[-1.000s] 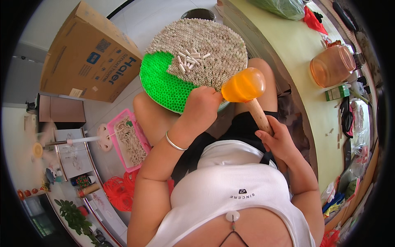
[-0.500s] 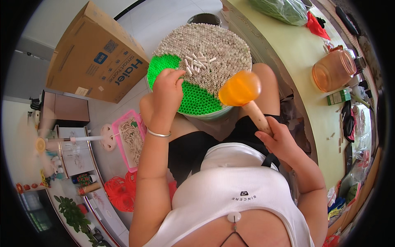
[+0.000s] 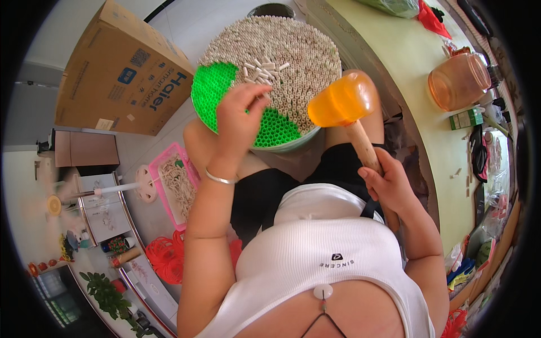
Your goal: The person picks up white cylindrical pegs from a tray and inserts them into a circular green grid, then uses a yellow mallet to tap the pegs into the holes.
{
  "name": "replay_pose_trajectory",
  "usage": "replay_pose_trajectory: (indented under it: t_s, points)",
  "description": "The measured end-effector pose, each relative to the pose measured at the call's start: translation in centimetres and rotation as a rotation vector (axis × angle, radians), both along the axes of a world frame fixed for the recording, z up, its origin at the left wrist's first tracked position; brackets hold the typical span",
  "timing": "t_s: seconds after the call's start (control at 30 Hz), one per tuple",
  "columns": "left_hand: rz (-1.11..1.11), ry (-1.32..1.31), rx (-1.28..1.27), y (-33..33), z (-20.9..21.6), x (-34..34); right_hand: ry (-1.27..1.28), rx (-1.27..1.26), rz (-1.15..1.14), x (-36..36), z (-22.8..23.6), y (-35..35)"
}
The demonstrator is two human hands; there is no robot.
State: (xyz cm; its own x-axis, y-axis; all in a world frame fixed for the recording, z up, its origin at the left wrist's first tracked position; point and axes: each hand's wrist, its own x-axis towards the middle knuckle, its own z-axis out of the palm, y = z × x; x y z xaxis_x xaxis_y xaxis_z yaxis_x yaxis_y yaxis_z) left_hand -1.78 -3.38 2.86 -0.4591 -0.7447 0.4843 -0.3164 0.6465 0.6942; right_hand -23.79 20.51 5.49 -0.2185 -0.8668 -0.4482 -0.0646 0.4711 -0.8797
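My right hand [image 3: 391, 183] is wrapped round the wooden handle of a mallet [image 3: 340, 102], whose amber, see-through head hangs at the right edge of a round tub. Over the tub's near left part, my left hand [image 3: 241, 115] has thumb and fingertips drawn together. Whatever they hold, if anything, is too small to make out. Bright green open tubes [image 3: 211, 93] fill the tub's left and near side. Pale short tubes or pegs [image 3: 304, 48] stand packed upright over the rest. A loose heap of pale pegs [image 3: 260, 70] lies on top, just beyond my left fingertips.
On the floor to the left stand a large cardboard box [image 3: 121, 73] and a pink basket [image 3: 155, 169] of pale pegs. Red cord [image 3: 164, 259] lies nearer. A long pale green table [image 3: 411, 73] runs along the right, bearing an amber jar [image 3: 459, 84].
My left hand has shifted right, toward the near side of the peg heap. The mallet has moved slightly right, its head still raised. The whole view has shifted a little.
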Motion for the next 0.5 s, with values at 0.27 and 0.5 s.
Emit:
replay_pose_trajectory:
  t_s: [0.27,0.5]
  points:
    - [-0.102,-0.063,0.096,4.6,-2.3,-0.9,0.011,0.008,0.053,0.4,0.3,-0.3]
    - [-0.211,-0.382,-0.251,3.9,-1.6,-1.7,-0.007,0.017,0.04,0.4,0.1,0.1]
